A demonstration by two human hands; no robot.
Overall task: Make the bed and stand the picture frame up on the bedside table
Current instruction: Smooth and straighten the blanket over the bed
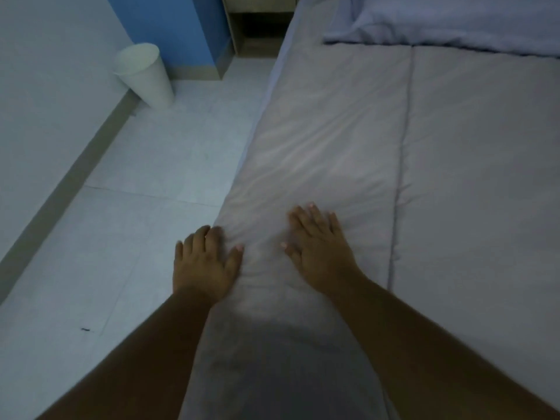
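A grey quilt (pixel 333 131) covers the bed and fills the right half of the head view, with a stitched seam running down it. My left hand (pixel 204 263) lies at the quilt's left edge, fingers curled over the side of the bed. My right hand (pixel 318 247) rests flat on top of the quilt, fingers spread, holding nothing. A rumpled pale blue blanket or pillow (pixel 454 19) lies across the head of the bed at the top right. The wooden bedside table (pixel 260 25) stands at the top centre, only its lower part showing. No picture frame is in view.
A white waste bin (pixel 145 74) leans against the wall at the top left, beside a blue wall panel (pixel 181 28). Pale floor tiles (pixel 136 192) run between the wall and the bed. A small dark speck (pixel 85 329) lies on the floor.
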